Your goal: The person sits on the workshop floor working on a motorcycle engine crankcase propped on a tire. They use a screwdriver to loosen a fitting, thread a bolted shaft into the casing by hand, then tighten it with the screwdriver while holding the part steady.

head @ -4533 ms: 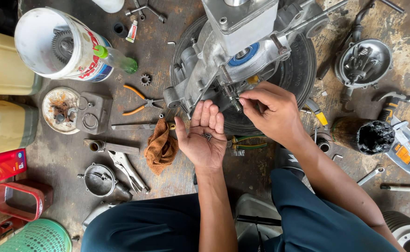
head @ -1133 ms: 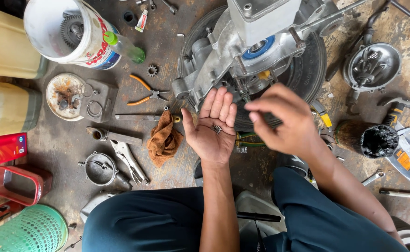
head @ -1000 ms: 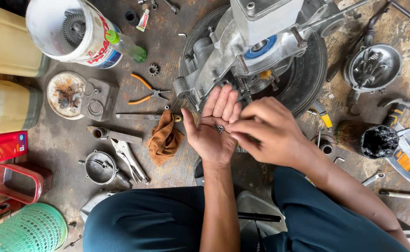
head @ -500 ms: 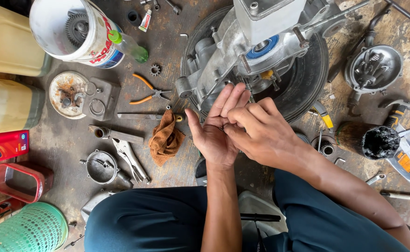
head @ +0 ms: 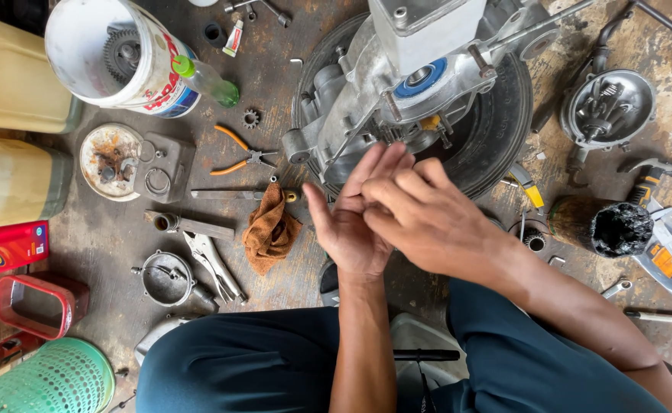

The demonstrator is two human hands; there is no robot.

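rag (head: 271, 228) lies left of your hands | left hand (head: 349, 218) palm up, fingers spread | right hand (head: 420, 218) fingertips press into that palm; what they pinch is hidden | engine case (head: 397, 84) sits on tyre (head: 496, 130), just beyond both hands, right hand nearer

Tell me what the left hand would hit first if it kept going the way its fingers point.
The left hand points up and slightly right, toward the grey metal engine casing lying on the black tyre. It would probably meet the casing's lower edge first, though the height gap between them is unclear.
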